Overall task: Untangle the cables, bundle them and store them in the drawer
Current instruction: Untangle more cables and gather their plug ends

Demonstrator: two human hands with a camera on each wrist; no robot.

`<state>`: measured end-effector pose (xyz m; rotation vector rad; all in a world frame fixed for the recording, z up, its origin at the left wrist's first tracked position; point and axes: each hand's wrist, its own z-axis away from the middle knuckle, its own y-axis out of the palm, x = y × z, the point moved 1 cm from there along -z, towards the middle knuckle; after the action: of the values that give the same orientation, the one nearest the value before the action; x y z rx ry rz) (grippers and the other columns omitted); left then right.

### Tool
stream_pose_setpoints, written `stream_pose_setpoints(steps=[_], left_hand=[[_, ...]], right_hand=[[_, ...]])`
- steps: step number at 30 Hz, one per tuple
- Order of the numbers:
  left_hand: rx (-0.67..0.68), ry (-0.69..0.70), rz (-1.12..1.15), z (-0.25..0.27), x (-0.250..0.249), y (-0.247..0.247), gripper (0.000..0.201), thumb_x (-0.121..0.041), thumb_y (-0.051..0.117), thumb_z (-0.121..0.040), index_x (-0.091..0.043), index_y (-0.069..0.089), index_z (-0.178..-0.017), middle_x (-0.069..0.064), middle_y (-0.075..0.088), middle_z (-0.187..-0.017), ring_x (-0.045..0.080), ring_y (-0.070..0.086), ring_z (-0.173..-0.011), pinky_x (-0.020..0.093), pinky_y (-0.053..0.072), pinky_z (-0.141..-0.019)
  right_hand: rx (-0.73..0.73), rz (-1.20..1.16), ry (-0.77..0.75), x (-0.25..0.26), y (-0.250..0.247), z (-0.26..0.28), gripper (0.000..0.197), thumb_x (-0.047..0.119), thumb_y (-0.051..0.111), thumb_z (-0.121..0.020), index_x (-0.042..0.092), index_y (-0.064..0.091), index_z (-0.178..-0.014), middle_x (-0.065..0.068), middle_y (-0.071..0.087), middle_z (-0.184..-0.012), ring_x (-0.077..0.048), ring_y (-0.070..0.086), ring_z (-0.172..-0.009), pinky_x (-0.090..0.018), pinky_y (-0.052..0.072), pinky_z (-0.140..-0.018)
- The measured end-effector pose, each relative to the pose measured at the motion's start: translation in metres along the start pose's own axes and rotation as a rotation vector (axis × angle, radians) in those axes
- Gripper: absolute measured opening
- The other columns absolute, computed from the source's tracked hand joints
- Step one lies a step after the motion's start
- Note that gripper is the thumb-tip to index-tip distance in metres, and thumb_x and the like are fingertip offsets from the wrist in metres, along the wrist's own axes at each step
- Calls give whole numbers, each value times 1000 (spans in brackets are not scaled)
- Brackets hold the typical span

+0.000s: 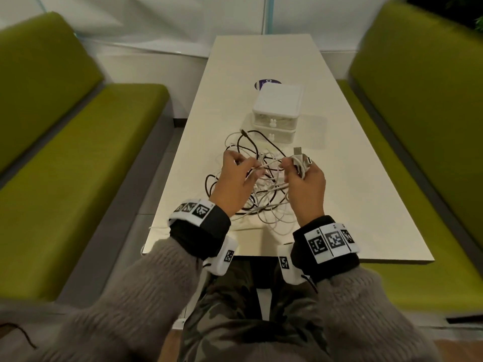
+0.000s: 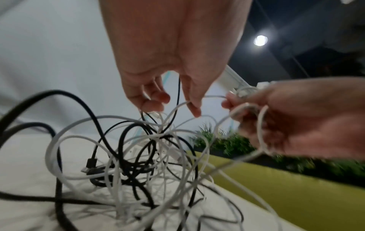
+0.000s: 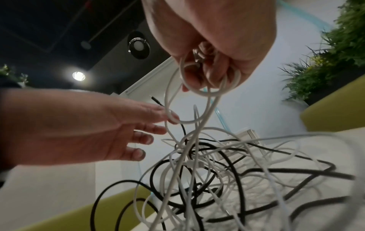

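Nearest on the white table (image 1: pixel 352 178) lies the tangle of black and white cables (image 1: pixel 258 194), with both hands raised just above it. The left hand (image 1: pixel 235 178) pinches a white cable (image 1: pixel 269 164) between thumb and fingertips, while the right hand (image 1: pixel 305 178) curls around a small coil of it. Beyond stands the closed white drawer box (image 1: pixel 277 111).

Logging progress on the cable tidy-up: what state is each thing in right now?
Cable tangle: still knotted, on the table.
White cable: partly coiled in the right hand.
Left hand: pinching a white strand.
Drawer box: both drawers shut.
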<state>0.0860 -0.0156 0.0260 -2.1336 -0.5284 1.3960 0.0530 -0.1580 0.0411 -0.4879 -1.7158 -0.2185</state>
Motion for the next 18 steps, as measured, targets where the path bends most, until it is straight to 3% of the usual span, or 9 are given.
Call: stream_pose_setpoints(steps=[1, 2, 4, 7, 9, 12, 15, 18], left_hand=[[3, -1, -15, 5, 0, 3, 20, -19, 54, -94, -6, 61, -107, 3, 33, -106, 9, 46, -87, 3, 35, -81], [48, -23, -10, 8, 1, 8, 20, -17, 53, -94, -6, 60, -108, 2, 36, -103, 3, 45, -78, 4, 38, -78], [151, -97, 38, 9, 7, 11, 21, -17, 52, -94, -5, 57, -110, 4, 42, -99, 3, 47, -71, 19, 42, -75], [276, -163, 84, -5, 15, 6, 35, -25, 52, -93, -4, 48, -121, 10, 50, -108, 22, 54, -94, 36, 45, -84], [359, -235, 69, -17, 18, 0, 41, -23, 50, -95, -6, 38, -130, 10, 50, -115, 21, 51, -102, 33, 42, -89], [431, -231, 79, -35, 20, -2, 43, -12, 48, -95, -6, 33, -134, 14, 47, -120, 21, 48, -106, 31, 37, -92], [462, -234, 3, -50, 18, -2, 47, -15, 47, -96, -8, 28, -139, 14, 39, -141, 25, 41, -129, 23, 32, -92], [482, -259, -32, -58, 19, 0, 46, -20, 44, -97, -12, 29, -140, 14, 38, -144, 28, 42, -128, 22, 31, -88]], right_hand=[[-20, -30, 7, 1, 0, 0, 23, 21, 61, -91, 29, 59, -70, 11, 54, -60, -8, 50, -63, -20, 38, -64], [-29, -54, 2, 3, 0, 0, 24, 20, 62, -91, 29, 59, -69, 12, 53, -59, -8, 49, -63, -22, 39, -66], [-15, -93, -47, 9, 1, 6, 26, 17, 62, -90, 30, 59, -68, 15, 53, -55, -9, 48, -62, -24, 39, -66], [-15, -196, -118, 23, 0, 17, 23, 13, 61, -91, 25, 60, -71, 13, 54, -60, -8, 46, -61, -21, 40, -64], [-33, -285, -155, 33, -5, 20, 17, 10, 59, -92, 15, 61, -77, 7, 53, -64, -5, 46, -61, -16, 40, -63], [-52, -351, -216, 45, -12, 21, 13, 8, 57, -92, 0, 60, -82, 4, 50, -63, -2, 45, -58, -12, 40, -62], [-82, -424, -216, 46, -14, 26, 14, 13, 57, -90, 9, 61, -77, 12, 53, -60, -3, 46, -57, -14, 41, -61], [-97, -431, -205, 38, -20, 30, 15, 16, 57, -91, 19, 60, -77, 12, 56, -63, -4, 47, -58, -15, 41, -61]])
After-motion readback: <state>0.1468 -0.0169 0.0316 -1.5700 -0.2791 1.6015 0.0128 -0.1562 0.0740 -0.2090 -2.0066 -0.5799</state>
